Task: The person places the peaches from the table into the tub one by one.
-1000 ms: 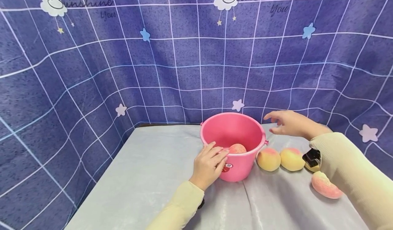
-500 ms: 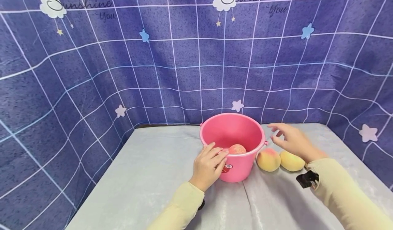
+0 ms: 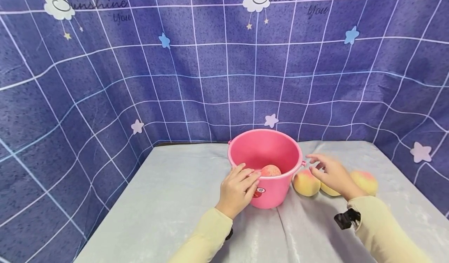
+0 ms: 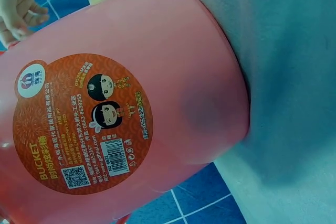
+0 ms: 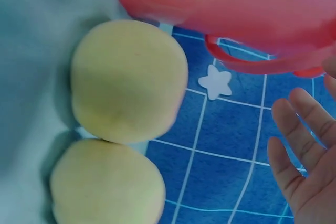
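Note:
A pink bucket (image 3: 275, 191) stands on the table with a peach (image 3: 271, 171) inside. My left hand (image 3: 236, 189) holds the bucket's near rim, its fingers laid over the edge; only the bucket's labelled wall (image 4: 178, 77) fills most of the left wrist view. To the right of the bucket, my right hand (image 3: 331, 173) hovers with bent, spread fingers and nothing in them. Below it sits a peach (image 3: 306, 183) close beside the bucket, then a second (image 3: 329, 190) partly covered by the hand. Past the wrist lies another peach (image 3: 365, 182).
A pale grey cloth (image 3: 168, 200) covers the table. Behind and to the left hangs a blue gridded curtain (image 3: 210, 60) with stars and clouds. The bucket's red handle (image 5: 252, 65) hangs on its outer side in the right wrist view.
My right hand has come down and nearer, over the peaches. Its forearm uncovers the rightmost peach and now hides a pinkish one seen a second ago. The left hand stays on the rim.

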The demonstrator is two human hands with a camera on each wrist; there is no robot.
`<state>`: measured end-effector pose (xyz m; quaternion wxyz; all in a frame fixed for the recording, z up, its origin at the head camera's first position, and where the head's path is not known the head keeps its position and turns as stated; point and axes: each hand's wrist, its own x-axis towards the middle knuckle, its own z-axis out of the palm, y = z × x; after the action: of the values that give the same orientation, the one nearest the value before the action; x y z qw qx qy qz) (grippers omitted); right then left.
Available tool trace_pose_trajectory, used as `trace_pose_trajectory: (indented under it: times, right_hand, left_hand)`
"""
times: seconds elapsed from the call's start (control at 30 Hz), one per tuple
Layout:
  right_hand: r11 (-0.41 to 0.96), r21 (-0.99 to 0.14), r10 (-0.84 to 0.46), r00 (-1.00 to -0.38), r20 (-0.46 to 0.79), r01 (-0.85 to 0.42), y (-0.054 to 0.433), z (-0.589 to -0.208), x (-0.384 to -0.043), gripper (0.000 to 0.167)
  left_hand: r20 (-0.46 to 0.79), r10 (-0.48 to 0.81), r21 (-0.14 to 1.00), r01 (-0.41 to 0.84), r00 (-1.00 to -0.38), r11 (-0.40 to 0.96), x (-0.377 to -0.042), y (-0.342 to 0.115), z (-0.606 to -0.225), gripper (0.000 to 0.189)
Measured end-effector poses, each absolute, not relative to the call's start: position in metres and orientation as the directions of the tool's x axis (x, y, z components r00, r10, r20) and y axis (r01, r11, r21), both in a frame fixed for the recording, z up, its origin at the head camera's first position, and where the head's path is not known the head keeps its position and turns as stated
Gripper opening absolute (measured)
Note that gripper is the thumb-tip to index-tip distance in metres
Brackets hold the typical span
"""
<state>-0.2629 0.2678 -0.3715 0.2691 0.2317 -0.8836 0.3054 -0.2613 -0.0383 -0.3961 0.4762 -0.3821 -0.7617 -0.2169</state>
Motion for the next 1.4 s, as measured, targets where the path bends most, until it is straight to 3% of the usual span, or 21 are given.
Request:
trace_pose_trajectory:
  times: [0.57, 0.87, 1.4]
  right_hand:
    - [0.637, -0.574, -0.146, -0.812, 0.565, -0.514, 0.257, -0.410, -0.271, 0.038]
    - [0.738, -0.517, -0.176, -0.863, 0.473, -0.434, 0.259, -0.423, -0.277, 0.047]
    - [0.833, -0.420, -0.180, -0.895, 0.408, -0.360, 0.256, -0.433, -0.275, 0.050]
  left_hand:
    - [0.896, 0.369, -0.040, 0.782, -0.247, 0.622, -0.263, -0.041, -0.392, 0.017]
    - [0.896, 0.375, -0.056, 0.774, -0.240, 0.630, -0.262, -0.040, -0.390, 0.018]
    - [0.872, 0.402, -0.052, 0.764, -0.279, 0.643, -0.259, -0.040, -0.392, 0.021]
